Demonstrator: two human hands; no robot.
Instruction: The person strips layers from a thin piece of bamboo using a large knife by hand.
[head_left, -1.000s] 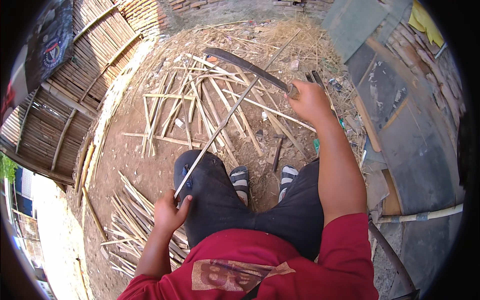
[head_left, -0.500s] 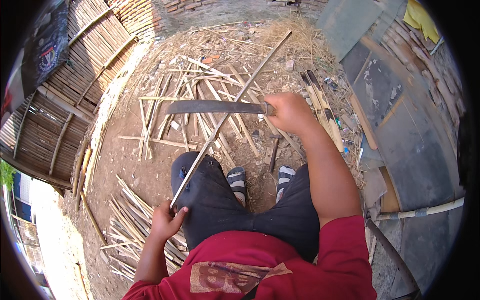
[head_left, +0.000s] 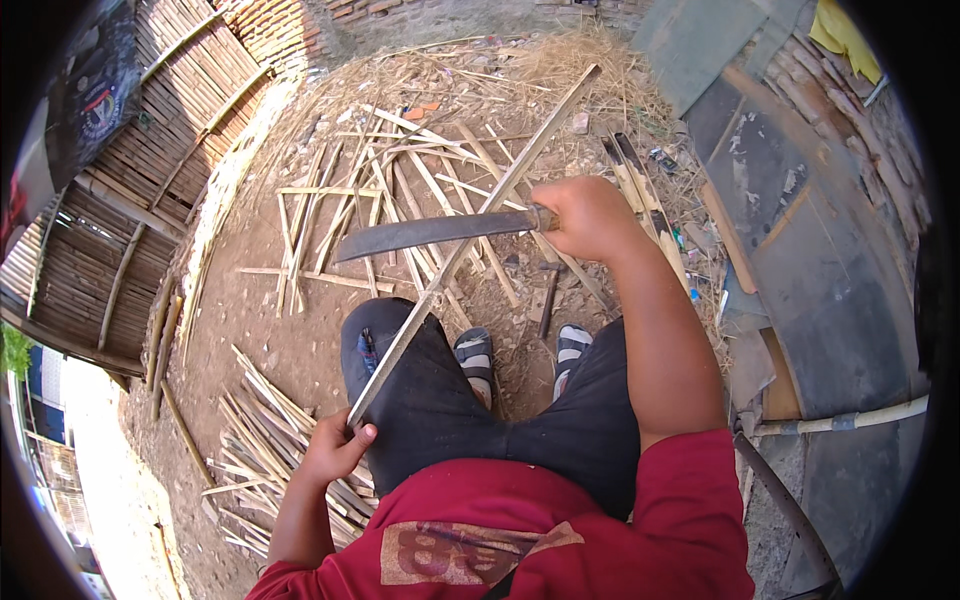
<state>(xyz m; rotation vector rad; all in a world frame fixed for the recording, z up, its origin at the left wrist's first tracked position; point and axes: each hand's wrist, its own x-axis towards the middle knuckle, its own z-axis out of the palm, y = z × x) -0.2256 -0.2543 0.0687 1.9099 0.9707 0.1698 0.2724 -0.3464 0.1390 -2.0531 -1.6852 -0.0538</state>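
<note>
My left hand [head_left: 335, 446] grips the near end of a long, thin bamboo strip [head_left: 415, 318], beside my left knee. The strip slants up and away to the right, over my thigh and the ground. My right hand [head_left: 583, 218] is closed round the handle of a machete [head_left: 435, 233], whose dark, broad blade points left. The blade crosses over the strip around its middle, close to or touching it; I cannot tell which. Most of the machete's handle is hidden inside my fist.
Several split bamboo strips [head_left: 330, 215] lie scattered on the dirt ahead. A pile of strips [head_left: 265, 450] is at my left. Near my feet lies a hammer [head_left: 548, 300]. Dark sheets [head_left: 800, 250] stand to the right, and a woven bamboo panel [head_left: 190, 90] is at the far left.
The machete's blade has tilted, its tip dropping slightly toward me. The bamboo strip has turned to show a wider face, and its far end has shifted a little right.
</note>
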